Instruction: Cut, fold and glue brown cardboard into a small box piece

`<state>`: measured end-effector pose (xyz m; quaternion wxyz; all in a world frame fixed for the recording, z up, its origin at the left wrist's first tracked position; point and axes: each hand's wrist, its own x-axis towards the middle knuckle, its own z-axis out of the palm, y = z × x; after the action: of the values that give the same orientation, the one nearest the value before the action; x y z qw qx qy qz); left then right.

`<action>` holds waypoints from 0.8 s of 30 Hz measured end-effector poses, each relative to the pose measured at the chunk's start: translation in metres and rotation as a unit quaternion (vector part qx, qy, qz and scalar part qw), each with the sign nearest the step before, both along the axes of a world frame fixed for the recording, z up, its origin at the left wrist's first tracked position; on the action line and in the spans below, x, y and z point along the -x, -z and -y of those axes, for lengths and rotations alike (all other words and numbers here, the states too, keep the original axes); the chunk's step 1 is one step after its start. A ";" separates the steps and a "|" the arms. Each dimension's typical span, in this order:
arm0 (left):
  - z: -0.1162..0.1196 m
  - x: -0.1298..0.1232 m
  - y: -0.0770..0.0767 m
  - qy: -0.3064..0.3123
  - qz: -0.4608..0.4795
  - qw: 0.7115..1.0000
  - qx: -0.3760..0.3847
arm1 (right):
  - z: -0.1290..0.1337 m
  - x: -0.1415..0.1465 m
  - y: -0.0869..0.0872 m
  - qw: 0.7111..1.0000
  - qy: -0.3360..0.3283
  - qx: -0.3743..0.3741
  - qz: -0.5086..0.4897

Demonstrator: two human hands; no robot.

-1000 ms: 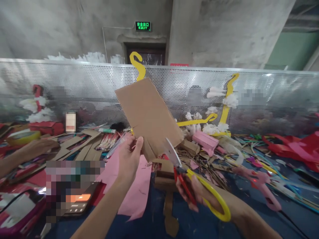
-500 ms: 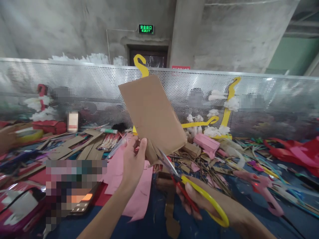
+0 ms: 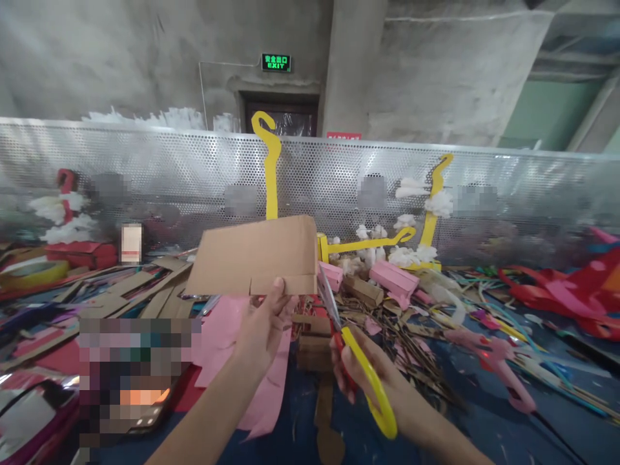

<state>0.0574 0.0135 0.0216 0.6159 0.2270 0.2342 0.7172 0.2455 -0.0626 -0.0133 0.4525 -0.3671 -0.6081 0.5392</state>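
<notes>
A piece of brown cardboard [image 3: 256, 252] is held up above the table by my left hand [image 3: 264, 323], with the thumb pressed on its lower edge. A short slit shows in that edge, left of the thumb. My right hand [image 3: 365, 371] grips scissors [image 3: 358, 355] with one yellow and one red handle. Their blades point up and lie beside the cardboard's right edge; I cannot tell whether they touch it. Pink sheet material [image 3: 220, 342] lies beneath my left hand. A brown cardboard shape [image 3: 329, 433] rests between my forearms.
Yellow hooked shapes [image 3: 271, 174] stand behind the cardboard, before a perforated metal panel [image 3: 194, 168]. Pink boxes [image 3: 394, 278] and cardboard scraps [image 3: 411, 336] lie to the right. A pink glue gun [image 3: 504, 361] lies farther right with its cord. Cardboard strips [image 3: 165, 290] clutter the left.
The cardboard has turned and dropped from a tall tilt to nearly level, uncovering more of the yellow hook. The scissors have come away from its lower edge and now point more upward beside it.
</notes>
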 end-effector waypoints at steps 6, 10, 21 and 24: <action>0.012 -0.014 0.004 0.003 0.037 0.999 0.013 | 0.007 0.016 0.004 0.999 0.022 -0.018 -0.032; 0.020 -0.016 -0.001 -0.007 0.051 0.999 -0.005 | 0.010 0.017 0.004 0.998 0.036 -0.015 -0.041; 0.028 -0.019 -0.008 -0.046 0.019 0.998 -0.047 | 0.006 0.018 0.007 0.998 0.043 -0.039 -0.040; 0.028 -0.019 -0.008 -0.053 0.019 0.997 -0.047 | 0.006 0.019 0.008 0.998 0.048 -0.027 -0.038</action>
<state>0.0765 -0.0141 0.0295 0.5700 0.2297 0.2002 0.7631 0.2264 -0.0689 -0.0214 0.5104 -0.3628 -0.5867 0.5135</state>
